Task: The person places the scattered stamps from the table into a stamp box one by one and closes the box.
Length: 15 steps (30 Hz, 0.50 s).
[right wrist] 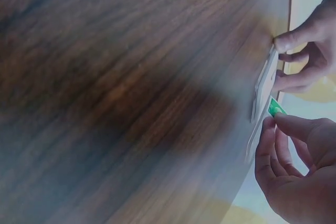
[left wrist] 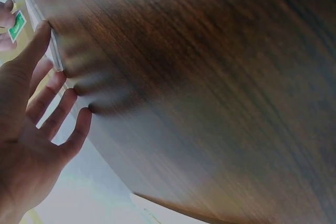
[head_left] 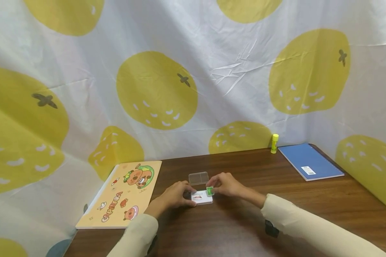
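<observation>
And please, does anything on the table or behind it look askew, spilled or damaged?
Nothing on the table looks spilled or damaged, and the green square in the right hand looks whole. The one oddity is the curtain behind: sharp creases bunch in one white patch, while most of it hangs smoother.

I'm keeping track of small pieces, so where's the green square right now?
In the head view, the green square is pinched in the right hand, by the upper right corner of the white card.
</observation>
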Tool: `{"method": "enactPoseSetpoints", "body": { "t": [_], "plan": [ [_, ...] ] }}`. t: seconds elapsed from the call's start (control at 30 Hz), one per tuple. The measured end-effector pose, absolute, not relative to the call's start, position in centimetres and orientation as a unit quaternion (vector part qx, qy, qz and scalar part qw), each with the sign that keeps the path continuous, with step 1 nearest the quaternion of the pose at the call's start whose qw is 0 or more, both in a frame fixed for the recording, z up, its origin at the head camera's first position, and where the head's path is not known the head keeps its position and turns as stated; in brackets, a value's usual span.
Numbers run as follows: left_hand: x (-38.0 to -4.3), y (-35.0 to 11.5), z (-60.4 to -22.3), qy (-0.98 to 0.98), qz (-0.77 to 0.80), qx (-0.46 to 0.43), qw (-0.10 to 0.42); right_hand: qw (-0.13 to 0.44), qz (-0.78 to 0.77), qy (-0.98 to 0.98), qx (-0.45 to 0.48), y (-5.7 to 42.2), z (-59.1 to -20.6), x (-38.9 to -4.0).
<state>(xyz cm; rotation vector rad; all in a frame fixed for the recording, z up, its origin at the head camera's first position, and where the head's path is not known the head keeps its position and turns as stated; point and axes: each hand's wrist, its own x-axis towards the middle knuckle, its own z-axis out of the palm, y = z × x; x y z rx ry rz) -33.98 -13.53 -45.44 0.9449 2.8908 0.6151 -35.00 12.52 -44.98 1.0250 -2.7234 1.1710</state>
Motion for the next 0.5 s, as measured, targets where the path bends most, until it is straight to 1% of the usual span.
{"method": "enactPoseSetpoints", "body": {
  "t": [0.5],
  "plan": [
    [-34.10,-13.55,-45.66,0.933,0.192,0.303,0.017,-0.010,0.357,-0.869,0.343,11.76,-45.63,-34.69]
  ]
}}
